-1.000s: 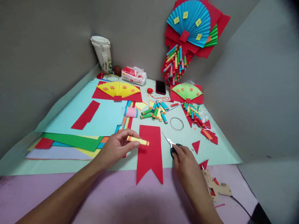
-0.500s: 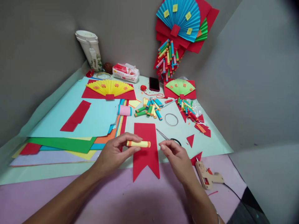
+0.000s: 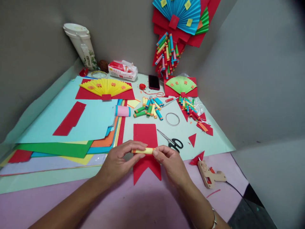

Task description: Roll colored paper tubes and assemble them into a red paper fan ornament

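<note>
A small yellow paper roll with orange ends (image 3: 148, 151) is held level between both hands. My left hand (image 3: 125, 154) pinches its left part between thumb and fingers. At the roll's right end, the thumb and fingertips of my right hand (image 3: 168, 159) are closed on it. Beneath the roll lies a red paper strip (image 3: 145, 132) with a notched lower end. Black-handled scissors (image 3: 169, 140) rest just beyond my right hand. Farther back is a pile of green, blue and yellow rolls (image 3: 151, 109), with a metal ring (image 3: 172, 119) to its right.
Coloured sheets (image 3: 59, 121) and a yellow fan (image 3: 107, 87) cover the left side. A glue gun (image 3: 209, 175) lies at the right. Behind are a phone (image 3: 153, 82), a tissue pack (image 3: 122, 70), a cup (image 3: 82, 47) and a green fan (image 3: 181, 85).
My right hand has moved left and taken hold of the roll's right end. The roll now sits slightly lower in view, and the scissors' handles show more fully.
</note>
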A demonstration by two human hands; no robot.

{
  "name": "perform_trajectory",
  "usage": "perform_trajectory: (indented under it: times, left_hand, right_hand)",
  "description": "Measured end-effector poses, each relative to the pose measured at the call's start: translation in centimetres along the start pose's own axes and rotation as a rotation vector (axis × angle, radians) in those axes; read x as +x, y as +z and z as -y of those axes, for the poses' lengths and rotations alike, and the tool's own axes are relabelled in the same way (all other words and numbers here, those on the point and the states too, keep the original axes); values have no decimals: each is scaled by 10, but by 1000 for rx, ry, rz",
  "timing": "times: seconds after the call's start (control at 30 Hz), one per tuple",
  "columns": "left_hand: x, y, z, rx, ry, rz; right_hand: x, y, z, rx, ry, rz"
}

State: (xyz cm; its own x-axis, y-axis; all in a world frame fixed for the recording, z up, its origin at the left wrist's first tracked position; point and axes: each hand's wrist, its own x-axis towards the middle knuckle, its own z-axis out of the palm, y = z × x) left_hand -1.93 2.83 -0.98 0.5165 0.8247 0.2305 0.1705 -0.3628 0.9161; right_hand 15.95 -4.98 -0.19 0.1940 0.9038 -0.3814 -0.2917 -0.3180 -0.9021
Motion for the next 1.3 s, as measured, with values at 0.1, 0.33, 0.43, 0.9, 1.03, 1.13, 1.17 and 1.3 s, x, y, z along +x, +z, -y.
perform_trajectory:
  times: [0.1, 0.33, 0.43, 0.9, 1.03, 1.13, 1.17, 1.3]
  left_hand:
    - [0, 1, -2, 23, 4, 0]
    - [0, 3, -4, 21, -25, -1]
    - [-1, 3, -3, 5, -51, -20]
    - [-2, 6, -2, 4, -94, -17]
    - [-2, 7, -3, -40, -118, -4]
    - [-1, 7, -7, -59, -170, 20]
    - [-1, 7, -9, -54, -188, 28]
    - [0, 5, -13, -28, -238, 42]
  right_hand:
    - [0, 1, 0, -37, -8, 2]
    - [0, -1, 0, -33, -17, 16]
    - [1, -3, -1, -22, -46, 16]
    - [1, -4, -2, -34, -42, 12]
    - [2, -3, -4, -21, -25, -15]
    - [2, -2, -6, -9, -32, -17]
    - [2, -2, -7, -11, -40, -15]
    - [2, -4, -7, -43, -63, -34]
